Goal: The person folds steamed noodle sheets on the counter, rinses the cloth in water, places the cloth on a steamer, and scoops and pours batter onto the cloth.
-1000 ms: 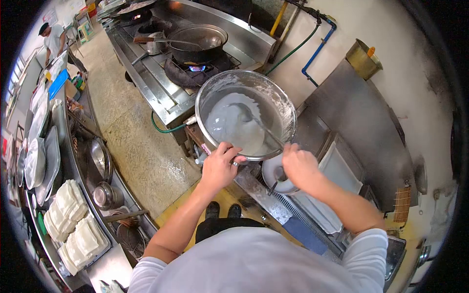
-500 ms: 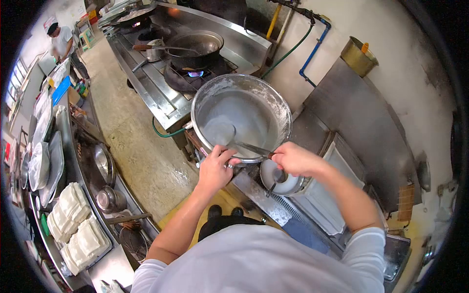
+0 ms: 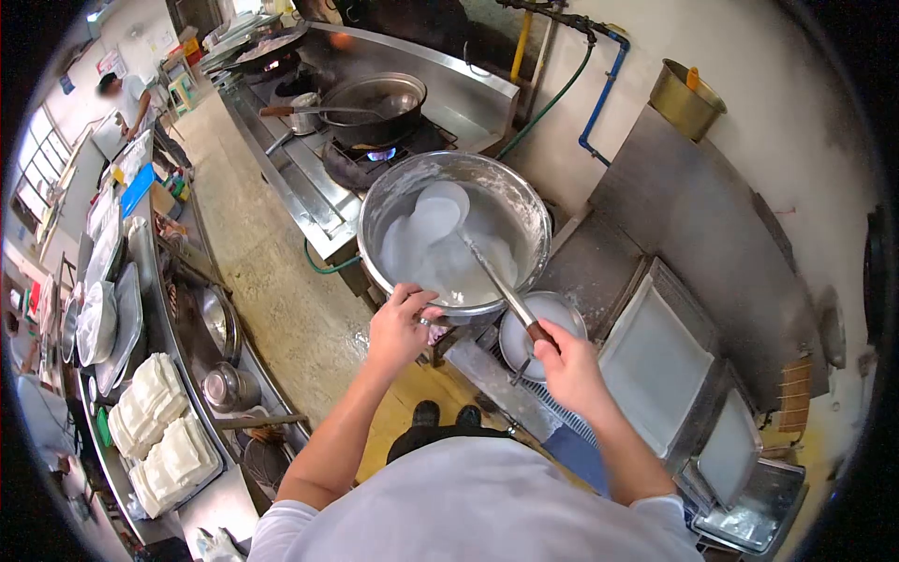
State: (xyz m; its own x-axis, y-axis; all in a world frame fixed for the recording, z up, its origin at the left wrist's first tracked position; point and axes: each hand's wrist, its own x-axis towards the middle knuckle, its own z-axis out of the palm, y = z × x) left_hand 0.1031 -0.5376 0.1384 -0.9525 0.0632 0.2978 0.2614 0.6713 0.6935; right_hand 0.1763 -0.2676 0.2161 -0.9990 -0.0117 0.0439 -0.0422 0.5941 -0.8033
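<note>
A large metal basin (image 3: pixel 538 245) with white residue on its inner wall holds a thin white liquid. My right hand (image 3: pixel 573 370) is closed around the brown grip of a long-handled ladle (image 3: pixel 496 281). The ladle's round cup lies toward the far side inside the basin and looks full of white liquid. At the near rim, the fingers of my left hand (image 3: pixel 401 328) curl over the basin's edge; a ring shows on one finger. Partly under my right hand's side stands a smaller round pan (image 3: pixel 573 314) with a pale inside.
Beyond the basin, a black wok (image 3: pixel 375 94) with a ladle in it sits over a lit burner. To the right is a pale rectangular tray (image 3: pixel 655 361). White folded sheets (image 3: pixel 173 464) are stacked on the left counter. A person (image 3: pixel 140 108) stands far left.
The ladle's cup has moved away from me, from the basin's near left to its far side. My right hand has come lower and nearer my body. The left hand stays at the rim.
</note>
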